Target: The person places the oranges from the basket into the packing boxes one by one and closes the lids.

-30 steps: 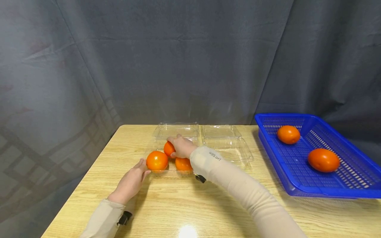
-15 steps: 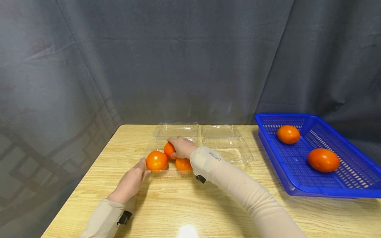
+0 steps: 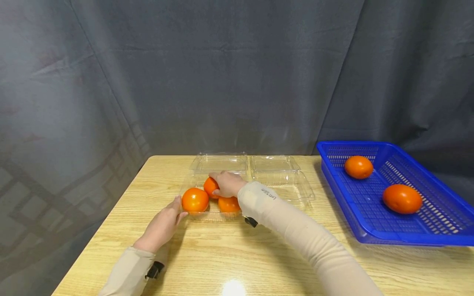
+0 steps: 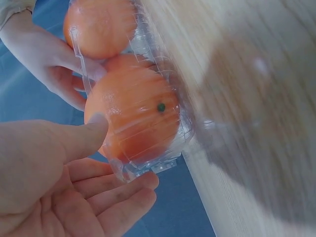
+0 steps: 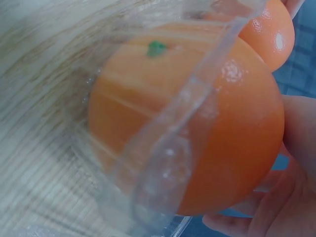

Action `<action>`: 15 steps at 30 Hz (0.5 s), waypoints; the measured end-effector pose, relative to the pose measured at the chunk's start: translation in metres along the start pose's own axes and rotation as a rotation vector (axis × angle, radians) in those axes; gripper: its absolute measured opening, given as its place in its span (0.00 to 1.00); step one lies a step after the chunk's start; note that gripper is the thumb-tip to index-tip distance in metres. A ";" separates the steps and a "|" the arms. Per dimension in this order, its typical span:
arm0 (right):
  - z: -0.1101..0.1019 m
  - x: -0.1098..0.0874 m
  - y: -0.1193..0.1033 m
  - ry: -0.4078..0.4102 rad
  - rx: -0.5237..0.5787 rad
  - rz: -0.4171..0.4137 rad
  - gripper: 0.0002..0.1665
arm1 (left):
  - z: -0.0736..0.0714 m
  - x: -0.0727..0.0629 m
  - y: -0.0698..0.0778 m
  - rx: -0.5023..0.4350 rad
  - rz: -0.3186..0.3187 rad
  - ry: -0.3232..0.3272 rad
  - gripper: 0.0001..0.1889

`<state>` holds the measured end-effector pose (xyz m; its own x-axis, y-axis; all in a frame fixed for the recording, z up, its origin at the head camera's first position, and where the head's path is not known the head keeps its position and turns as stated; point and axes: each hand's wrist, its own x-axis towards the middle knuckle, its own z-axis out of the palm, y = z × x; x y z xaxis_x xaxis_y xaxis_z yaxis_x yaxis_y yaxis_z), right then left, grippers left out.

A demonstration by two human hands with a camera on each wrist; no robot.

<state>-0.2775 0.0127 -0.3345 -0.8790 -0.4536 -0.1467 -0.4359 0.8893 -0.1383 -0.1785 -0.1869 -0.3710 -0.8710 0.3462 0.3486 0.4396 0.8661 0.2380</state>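
Note:
In the head view, a clear plastic clamshell container (image 3: 214, 216) with its lid folded back holds several oranges. My left hand (image 3: 163, 226) grips its near left corner, thumb at the rim beside the front left orange (image 3: 195, 200) and fingers under the edge. Across the container, my right hand (image 3: 230, 184) grips the rear orange (image 3: 210, 186) from above. The front right orange (image 3: 228, 204) sits below that wrist, partly covered by it. Through the clear wall in the left wrist view, the front left orange (image 4: 136, 116) shows a green stem spot.
A second clear clamshell container (image 3: 285, 187), lid back, stands right of the first. Farther right is a blue plastic basket (image 3: 411, 239) with two oranges, one at the back (image 3: 358, 167) and one nearer (image 3: 402, 199). A grey curtain (image 3: 237, 82) hangs behind the wooden table (image 3: 222, 255).
My right hand has sunk very slightly with the rear orange. The left hand, the containers and the basket look the same.

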 end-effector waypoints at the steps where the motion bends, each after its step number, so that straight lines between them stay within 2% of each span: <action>1: 0.000 0.000 0.000 -0.001 0.000 0.001 0.38 | 0.000 0.000 0.000 -0.003 0.007 0.001 0.28; 8: 0.000 -0.002 0.006 0.018 0.035 -0.002 0.39 | -0.004 0.004 -0.002 -0.042 0.002 -0.038 0.28; 15: -0.008 -0.011 0.016 0.070 0.029 -0.042 0.33 | -0.014 0.009 -0.004 -0.093 -0.036 -0.136 0.29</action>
<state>-0.2765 0.0320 -0.3274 -0.8721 -0.4841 -0.0719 -0.4674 0.8674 -0.1710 -0.1850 -0.1924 -0.3566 -0.9053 0.3671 0.2139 0.4208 0.8440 0.3326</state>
